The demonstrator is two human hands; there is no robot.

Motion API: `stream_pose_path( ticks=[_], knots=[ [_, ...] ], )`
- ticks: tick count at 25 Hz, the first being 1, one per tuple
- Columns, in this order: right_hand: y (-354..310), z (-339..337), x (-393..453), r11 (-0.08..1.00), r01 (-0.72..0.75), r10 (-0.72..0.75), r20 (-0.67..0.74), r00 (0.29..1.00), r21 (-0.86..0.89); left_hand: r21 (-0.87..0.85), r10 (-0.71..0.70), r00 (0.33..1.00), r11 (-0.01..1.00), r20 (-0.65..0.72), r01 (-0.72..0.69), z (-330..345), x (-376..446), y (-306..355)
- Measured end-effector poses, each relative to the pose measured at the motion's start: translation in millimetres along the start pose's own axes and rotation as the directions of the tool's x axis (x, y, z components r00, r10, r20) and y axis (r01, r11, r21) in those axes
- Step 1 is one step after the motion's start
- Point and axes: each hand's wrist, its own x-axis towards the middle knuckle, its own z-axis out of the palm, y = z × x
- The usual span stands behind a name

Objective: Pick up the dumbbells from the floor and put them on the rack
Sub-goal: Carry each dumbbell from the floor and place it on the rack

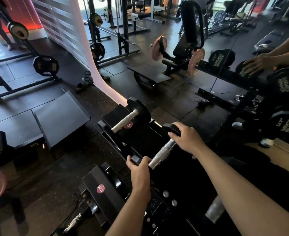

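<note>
Head view, looking down over a dark dumbbell rack (pixel 140 133) in a gym with black rubber flooring (pixel 58 167)

Both hands on one dumbbell (pixel 160 154) lying across the rack's tray, knurled silver handle bare between them. Left hand (pixel 139 166) curled over the near head of that dumbbell, fingers wrapped on its edge. Right hand (pixel 186 138) clasped over the far head, fingers on top, thumb side toward the handle. Whether the dumbbell's weight sits fully on the rack or partly in the hands: cannot tell

Second dumbbell (pixel 128 118) already seated on the rack just beyond, handle angled the same way, a red round label under it

Third dumbbell (pixel 102 186) with a red "22.5" label sits nearer the camera, lower left, touching the rack frame; its handle is blurred

Mirror (pixel 242 53) on the right wall reflects an arm and other dumbbells. Bench machine with pink plates (pixel 179 57) stands well behind the rack
</note>
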Motion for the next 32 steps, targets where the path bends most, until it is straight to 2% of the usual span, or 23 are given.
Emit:
stream_pose_path(
  ticks=[2, 4, 6, 11, 16, 19, 23, 28, 32],
  knots=[
    [0.9, -6.3, -4.3, 0.998, -0.008, 0.005, 0.055, 0.998, 0.057, -0.063, 0.016, 1.000, 0.998, -0.007, -0.016, 2.1, -12.2, -10.2],
    [10.1, -19.2, -14.4, 0.996, -0.038, 0.034, 0.040, 0.999, 0.081, -0.088, 0.040, 0.999, 0.995, -0.024, -0.042, 5.7, -30.8, -24.6],
    [30.1, -34.5, -34.0, 0.998, -0.057, 0.057, 0.014, 0.998, -0.006, -0.088, 0.045, 0.998, 0.995, -0.044, -0.049, 14.8, -50.6, -44.0],
    [66.7, -63.3, -89.0, 0.961, -0.093, 0.090, -0.021, 0.996, -0.262, -0.049, -0.037, 0.999, 0.998, 0.012, 0.037, 54.8, -85.7, -82.4],
    [89.6, -67.9, -126.3, 0.925, -0.120, 0.089, -0.103, 0.991, -0.360, 0.053, -0.122, 0.992, 0.991, -0.030, 0.124, 70.7, -96.8, -99.9],
    [100.4, -59.9, -137.0, 0.921, -0.100, 0.039, -0.168, 0.985, -0.375, 0.091, -0.142, 0.989, 0.985, -0.047, 0.146, 69.9, -95.1, -99.4],
    [104.7, -57.4, -138.0, 0.930, -0.059, -0.019, -0.209, 0.978, -0.363, 0.060, -0.160, 0.987, 0.985, -0.030, 0.161, 69.2, -97.7, -99.2],
    [99.8, -49.6, -133.6, 0.941, 0.007, -0.083, -0.209, 0.974, -0.339, 0.061, -0.162, 0.986, 0.984, -0.050, 0.165, 65.1, -100.6, -112.3],
    [104.8, -51.8, -133.4, 0.953, 0.022, -0.086, -0.201, 0.976, -0.301, 0.098, -0.103, 0.992, 0.989, -0.074, 0.110, 65.6, -104.5, -117.1]
  ],
)
